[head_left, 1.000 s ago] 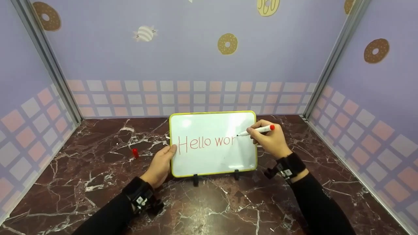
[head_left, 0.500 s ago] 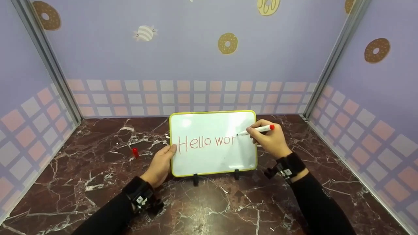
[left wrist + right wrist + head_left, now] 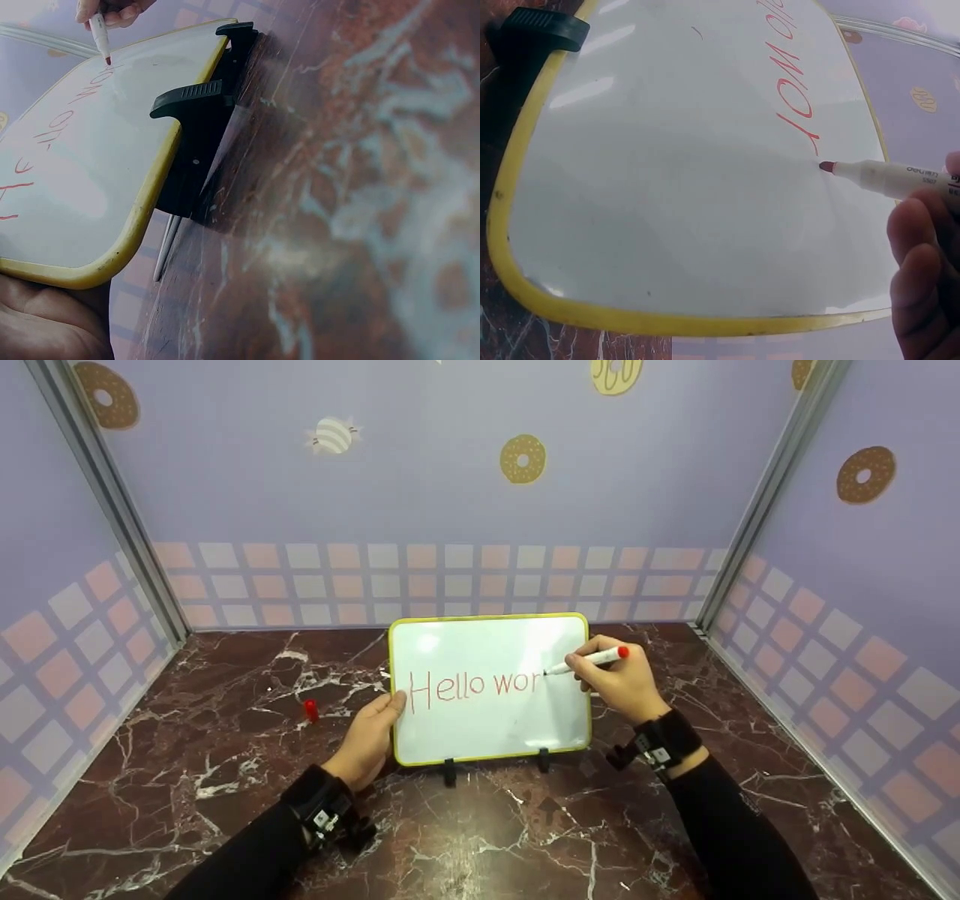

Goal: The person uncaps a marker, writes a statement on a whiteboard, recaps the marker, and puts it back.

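Note:
A small whiteboard with a yellow frame stands propped on a black stand. Red handwriting on it reads "Hello wor". My left hand grips the board's left edge, thumb on the front and fingers hidden behind. In my right hand a white marker with a red end is pinched between thumb and fingers. Its uncapped red tip is right at the board's surface, just past the letter "r". The red marker cap sits on the table to the left of the board.
The dark red marbled table runs back to a lilac wall with checked trim and printed doughnuts. Side walls with metal corner posts close in left and right. Two black feet of the stand jut out in front of the board.
The marker's tip has dipped slightly down the board beside the "r". My left hand and the whiteboard have stayed in place.

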`<action>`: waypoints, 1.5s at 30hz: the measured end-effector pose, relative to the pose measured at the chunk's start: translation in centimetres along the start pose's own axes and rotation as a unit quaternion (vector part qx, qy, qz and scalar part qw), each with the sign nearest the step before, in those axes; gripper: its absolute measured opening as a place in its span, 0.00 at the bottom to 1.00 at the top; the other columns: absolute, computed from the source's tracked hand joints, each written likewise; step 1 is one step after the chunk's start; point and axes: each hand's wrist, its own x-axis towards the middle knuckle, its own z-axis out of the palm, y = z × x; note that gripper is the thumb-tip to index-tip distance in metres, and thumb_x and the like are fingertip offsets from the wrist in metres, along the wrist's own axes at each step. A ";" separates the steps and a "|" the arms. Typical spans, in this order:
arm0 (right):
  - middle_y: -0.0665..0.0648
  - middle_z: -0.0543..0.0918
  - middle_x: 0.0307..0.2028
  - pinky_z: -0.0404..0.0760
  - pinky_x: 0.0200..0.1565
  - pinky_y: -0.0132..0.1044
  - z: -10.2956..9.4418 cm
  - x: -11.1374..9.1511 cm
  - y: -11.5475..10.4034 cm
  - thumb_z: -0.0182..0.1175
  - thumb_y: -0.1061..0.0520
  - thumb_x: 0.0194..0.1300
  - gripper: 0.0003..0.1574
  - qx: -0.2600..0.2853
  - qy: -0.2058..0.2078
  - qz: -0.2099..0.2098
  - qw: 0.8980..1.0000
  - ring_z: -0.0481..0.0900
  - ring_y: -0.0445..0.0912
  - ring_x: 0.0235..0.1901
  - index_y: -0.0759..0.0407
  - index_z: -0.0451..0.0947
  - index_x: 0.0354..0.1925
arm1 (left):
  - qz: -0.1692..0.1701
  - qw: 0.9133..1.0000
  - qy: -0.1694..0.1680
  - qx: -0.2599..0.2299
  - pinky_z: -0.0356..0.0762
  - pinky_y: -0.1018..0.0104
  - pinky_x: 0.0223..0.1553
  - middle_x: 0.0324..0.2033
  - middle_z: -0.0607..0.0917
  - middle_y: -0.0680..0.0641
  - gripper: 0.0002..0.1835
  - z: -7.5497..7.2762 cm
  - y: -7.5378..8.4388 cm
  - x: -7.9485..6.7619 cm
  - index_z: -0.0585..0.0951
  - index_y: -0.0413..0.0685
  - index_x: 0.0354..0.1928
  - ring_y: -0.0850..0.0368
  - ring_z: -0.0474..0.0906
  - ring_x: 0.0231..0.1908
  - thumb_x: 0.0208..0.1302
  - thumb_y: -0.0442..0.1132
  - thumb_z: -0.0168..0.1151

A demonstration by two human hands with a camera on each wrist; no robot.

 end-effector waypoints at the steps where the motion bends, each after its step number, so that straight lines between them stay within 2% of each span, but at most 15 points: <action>1: 0.58 0.87 0.24 0.84 0.23 0.32 0.0 0.0 0.0 0.75 0.67 0.72 0.07 -0.001 0.000 0.001 1.000 0.83 0.49 0.19 0.62 0.88 0.34 | 0.000 1.000 0.000 0.000 0.88 0.59 0.48 0.49 0.91 0.40 0.23 0.0 0.0 0.0 0.77 0.28 0.63 0.52 0.90 0.46 0.94 0.43 0.43; 12: 0.58 0.86 0.22 0.84 0.23 0.33 0.1 0.0 0.1 0.75 0.68 0.71 0.09 -0.006 -0.010 0.005 1.000 0.81 0.46 0.18 0.62 0.88 0.32 | -0.001 1.000 0.006 -0.002 0.88 0.59 0.48 0.49 0.91 0.38 0.23 0.1 0.1 0.0 0.77 0.28 0.64 0.51 0.90 0.46 0.94 0.43 0.43; 23: 0.57 0.87 0.22 0.81 0.20 0.33 0.0 -0.1 0.0 0.76 0.63 0.73 0.09 -0.026 -0.026 0.024 0.999 0.82 0.46 0.17 0.61 0.88 0.33 | 0.002 1.000 -0.006 0.000 0.88 0.58 0.50 0.50 0.91 0.39 0.23 0.1 0.3 -0.2 0.76 0.28 0.66 0.51 0.89 0.47 0.94 0.44 0.44; 30: 0.59 0.86 0.21 0.81 0.19 0.33 0.0 -0.1 0.1 0.76 0.63 0.72 0.10 -0.027 -0.035 0.032 0.998 0.82 0.54 0.17 0.62 0.88 0.33 | 0.004 1.000 0.001 0.000 0.88 0.59 0.49 0.50 0.91 0.38 0.23 0.1 0.1 -0.1 0.77 0.27 0.66 0.51 0.89 0.47 0.94 0.43 0.43; 40: 0.62 0.86 0.22 0.79 0.19 0.31 -0.2 -0.2 0.0 0.76 0.60 0.74 0.11 -0.038 -0.042 0.048 0.997 0.81 0.44 0.17 0.61 0.87 0.32 | 0.005 1.000 0.004 0.003 0.88 0.58 0.49 0.50 0.91 0.38 0.22 0.1 0.2 -0.2 0.77 0.28 0.64 0.50 0.89 0.47 0.94 0.44 0.45; 45: 0.59 0.86 0.21 0.78 0.19 0.31 -0.2 -0.1 0.0 0.76 0.61 0.73 0.11 -0.044 -0.043 0.047 0.997 0.83 0.54 0.17 0.60 0.87 0.32 | 0.004 1.000 0.004 -0.001 0.88 0.58 0.49 0.50 0.91 0.37 0.22 0.1 0.2 -0.2 0.78 0.28 0.63 0.50 0.89 0.47 0.94 0.44 0.45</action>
